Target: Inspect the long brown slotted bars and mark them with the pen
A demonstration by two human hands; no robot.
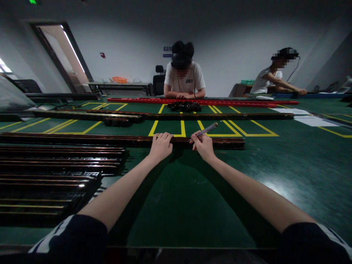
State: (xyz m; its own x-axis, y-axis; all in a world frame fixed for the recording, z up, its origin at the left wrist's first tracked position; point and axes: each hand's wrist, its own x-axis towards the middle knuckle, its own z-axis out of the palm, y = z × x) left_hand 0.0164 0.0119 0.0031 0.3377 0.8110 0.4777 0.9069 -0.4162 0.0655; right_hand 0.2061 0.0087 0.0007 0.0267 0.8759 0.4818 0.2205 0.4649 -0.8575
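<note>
A long dark strip assembly [228,143] with copper-coloured lines runs from the left edge across the green table [170,205]. My left hand [161,147] rests on it near the middle, fingers bent over its far side; whether they grip it is hard to tell. To the right, my right hand [202,145] is closed around a screwdriver [208,129] with a clear handle. The handle points up and to the right, while the tip, mostly hidden by the fingers, is at the strip.
Stacked dark strips [55,181] lie at left. Farther off are another long strip [220,116], dark small parts [184,106], red rails [132,100] and white papers [313,121]. One person leans at the far edge; another works at far right.
</note>
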